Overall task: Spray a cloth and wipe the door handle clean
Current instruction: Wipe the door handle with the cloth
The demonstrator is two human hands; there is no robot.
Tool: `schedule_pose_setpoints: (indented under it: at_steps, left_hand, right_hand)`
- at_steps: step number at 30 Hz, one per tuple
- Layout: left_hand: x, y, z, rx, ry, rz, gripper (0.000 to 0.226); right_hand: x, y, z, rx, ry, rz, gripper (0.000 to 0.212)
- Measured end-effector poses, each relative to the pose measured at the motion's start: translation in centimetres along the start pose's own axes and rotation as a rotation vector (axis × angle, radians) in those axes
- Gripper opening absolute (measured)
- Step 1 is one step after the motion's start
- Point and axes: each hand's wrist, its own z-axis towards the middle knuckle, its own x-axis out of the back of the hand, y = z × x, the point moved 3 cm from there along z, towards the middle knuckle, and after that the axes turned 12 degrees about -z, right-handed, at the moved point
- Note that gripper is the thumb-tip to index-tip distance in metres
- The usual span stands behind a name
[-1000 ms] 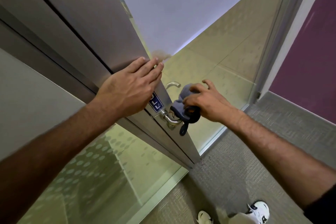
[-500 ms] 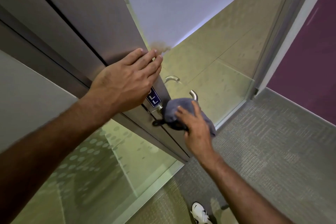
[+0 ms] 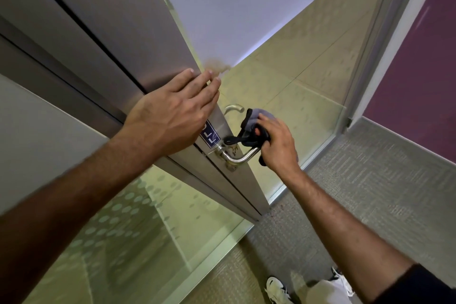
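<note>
Since half a second ago the right hand (image 3: 278, 145) has slid off the base of the handle and out to its far tip, so the brushed-steel lever door handle (image 3: 240, 157) that was buried under the cloth is now mostly bare; I read that as one pass along the bar finished, with the end cap getting its turn. That hand is clenched around the bunched grey microfibre cloth with black trim (image 3: 254, 126), a black loop of it dangling toward the rose; the cloth sits just above and against the lever's outer end. Left hand (image 3: 172, 118) is released, flat, fingers spread on the matte grey metal door (image 3: 103, 32), bracing the edge; it grasps nothing. Small blue sign plate (image 3: 209, 134) peeks out under its palm; a second curved handle (image 3: 233, 108) shows on the far side. Steel looks smooth and shiny; cloth soft and floppy; speckled carpet floor (image 3: 370, 192) below. No spray bottle in view.
</note>
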Motion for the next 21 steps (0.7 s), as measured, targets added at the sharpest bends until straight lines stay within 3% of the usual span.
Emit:
schedule_pose_setpoints:
  at_steps: [4, 7, 14, 19, 21]
  left_hand:
    - [0.1, 0.0, 0.0, 0.002, 0.023, 0.0, 0.064]
    - [0.1, 0.0, 0.0, -0.004, 0.03, -0.01, 0.063]
    - [0.3, 0.0, 0.0, -0.006, 0.05, -0.02, 0.064]
    - [0.4, 0.1, 0.0, -0.011, 0.058, 0.002, 0.062]
    - [0.3, 0.0, 0.0, -0.001, 0.055, 0.012, 0.062]
  right_hand:
    - [-2.3, -1.7, -4.3, 0.116, 0.057, -0.078, 0.062]
    - [-3.6, -3.1, -5.5, 0.197, 0.06, -0.09, 0.055]
    - [-3.0, -3.1, -6.4, 0.423, 0.068, 0.128, 0.059]
    - [-3.9, -3.5, -6.3, 0.723, -0.098, -0.247, 0.034]
    - [-2.9, -3.4, -4.9, 0.801, -0.207, -0.261, 0.028]
